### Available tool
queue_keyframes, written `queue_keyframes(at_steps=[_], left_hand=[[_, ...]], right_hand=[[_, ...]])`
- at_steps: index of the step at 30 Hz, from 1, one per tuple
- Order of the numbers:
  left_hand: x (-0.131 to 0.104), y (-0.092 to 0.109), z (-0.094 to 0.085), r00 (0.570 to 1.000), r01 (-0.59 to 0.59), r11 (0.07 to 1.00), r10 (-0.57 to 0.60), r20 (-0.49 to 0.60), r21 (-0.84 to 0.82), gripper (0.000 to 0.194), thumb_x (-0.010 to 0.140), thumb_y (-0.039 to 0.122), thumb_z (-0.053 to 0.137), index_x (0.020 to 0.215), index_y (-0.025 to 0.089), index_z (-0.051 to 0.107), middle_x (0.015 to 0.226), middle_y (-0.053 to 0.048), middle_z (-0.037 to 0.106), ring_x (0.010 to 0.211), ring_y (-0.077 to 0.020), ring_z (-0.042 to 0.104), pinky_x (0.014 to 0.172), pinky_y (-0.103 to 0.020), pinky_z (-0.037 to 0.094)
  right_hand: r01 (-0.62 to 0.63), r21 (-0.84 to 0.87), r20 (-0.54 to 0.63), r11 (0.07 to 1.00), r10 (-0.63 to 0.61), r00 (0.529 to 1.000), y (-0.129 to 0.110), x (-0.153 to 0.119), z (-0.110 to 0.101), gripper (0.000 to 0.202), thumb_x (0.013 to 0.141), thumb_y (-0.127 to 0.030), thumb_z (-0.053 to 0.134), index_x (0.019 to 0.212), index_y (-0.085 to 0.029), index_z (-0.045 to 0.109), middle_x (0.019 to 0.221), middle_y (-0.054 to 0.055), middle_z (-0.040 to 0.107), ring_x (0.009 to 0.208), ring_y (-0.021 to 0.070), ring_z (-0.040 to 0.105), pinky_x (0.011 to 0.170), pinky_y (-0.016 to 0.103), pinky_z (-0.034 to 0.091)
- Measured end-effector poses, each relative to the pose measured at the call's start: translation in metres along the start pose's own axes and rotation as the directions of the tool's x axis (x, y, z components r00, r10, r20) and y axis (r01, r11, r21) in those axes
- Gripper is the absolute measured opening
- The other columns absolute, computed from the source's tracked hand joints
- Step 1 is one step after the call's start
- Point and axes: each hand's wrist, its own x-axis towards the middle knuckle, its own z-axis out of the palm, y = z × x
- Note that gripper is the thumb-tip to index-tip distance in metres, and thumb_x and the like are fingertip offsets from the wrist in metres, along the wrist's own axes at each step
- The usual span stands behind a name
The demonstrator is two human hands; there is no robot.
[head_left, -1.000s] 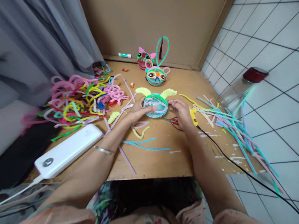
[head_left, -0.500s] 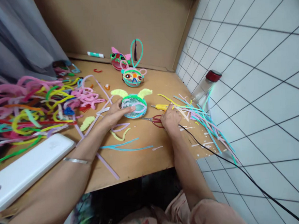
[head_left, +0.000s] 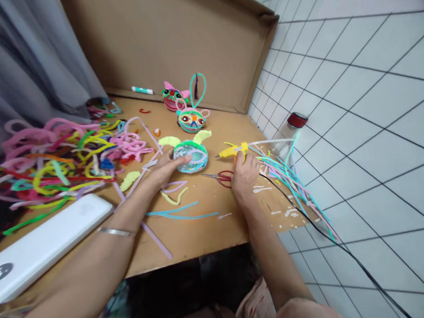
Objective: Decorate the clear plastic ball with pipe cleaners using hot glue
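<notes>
A round clear craft ball (head_left: 192, 165) has a green and blue pipe-cleaner rim, a pale purple loop on its front and two pale yellow ears on top. My left hand (head_left: 171, 165) grips its left side, thumb across the front. Over at the right, my right hand (head_left: 245, 173) is closed round the handle of a yellow glue gun (head_left: 232, 150), whose nozzle points left toward the ball. Red-handled scissors (head_left: 222, 178) lie just below the gun. Near the ball are a purple loop and a yellow strip (head_left: 174, 199).
Two finished animal-face balls (head_left: 191, 120) stand at the back. Heaped pipe cleaners (head_left: 63, 159) and a white power bank (head_left: 54, 242) occupy the left. On the right are straight pipe cleaners (head_left: 289, 178), a red-lidded jar (head_left: 297, 120) and the gun's black cord (head_left: 299, 211).
My right hand has lifted the glue gun from the tabletop, and the gun now shows its body and trigger. My left hand keeps its hold on the ball. The view has shifted slightly.
</notes>
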Motion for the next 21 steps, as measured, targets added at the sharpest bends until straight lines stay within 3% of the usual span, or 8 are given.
queue_keyframes(at_steps=[3,7,12,18,21], left_hand=[[-0.001,0.002,0.001,1.0,-0.006,1.0,0.007,-0.02,0.003,0.058,0.044,0.04,0.091,0.088,0.018,0.06,0.077,0.001,0.067,0.081,-0.0228,0.068,0.086,-0.037,0.056],[-0.002,0.004,0.002,1.0,-0.001,1.0,0.001,-0.023,0.018,0.058,0.042,0.038,0.091,0.088,0.018,0.06,0.081,-0.001,0.068,0.087,-0.0249,0.068,0.087,-0.037,0.054],[-0.002,0.004,0.003,1.0,0.026,0.997,-0.025,-0.017,0.071,0.062,0.042,0.042,0.09,0.091,0.017,0.063,0.09,-0.005,0.072,0.091,-0.0271,0.068,0.091,-0.04,0.053],[-0.004,0.005,0.004,1.0,0.017,0.993,-0.016,-0.008,0.115,0.067,0.044,0.047,0.088,0.099,0.017,0.063,0.099,-0.006,0.073,0.1,-0.0292,0.068,0.098,-0.045,0.051],[-0.005,0.007,0.006,1.0,0.025,0.993,-0.025,-0.003,0.114,0.067,0.044,0.049,0.088,0.097,0.016,0.063,0.099,-0.007,0.073,0.1,-0.0292,0.068,0.099,-0.045,0.051]], right_hand=[[-0.023,-0.012,-0.043,1.0,0.022,0.999,0.005,0.002,0.001,0.042,0.097,-0.011,0.036,0.134,-0.014,0.056,0.118,0.022,0.062,0.105,0.0297,0.057,0.088,0.043,0.042],[-0.155,-0.041,-0.008,0.987,0.155,0.988,0.024,0.01,0.015,0.042,0.093,-0.011,0.044,0.133,-0.01,0.055,0.118,0.023,0.063,0.107,0.0311,0.057,0.089,0.043,0.042],[-0.275,-0.027,0.037,0.961,0.276,0.961,0.046,0.013,0.041,0.03,0.088,-0.014,0.05,0.114,-0.006,0.062,0.112,0.023,0.067,0.106,0.0325,0.058,0.097,0.046,0.039],[-0.234,0.16,-0.109,0.959,0.252,0.961,0.052,0.013,0.053,0.038,0.08,-0.012,0.05,0.115,-0.012,0.064,0.11,0.017,0.063,0.105,0.0309,0.054,0.095,0.044,0.036],[-0.112,0.19,-0.109,0.975,0.134,0.985,0.045,0.011,0.048,0.04,0.081,-0.009,0.046,0.114,-0.016,0.067,0.113,0.014,0.06,0.107,0.0286,0.051,0.091,0.041,0.034]])
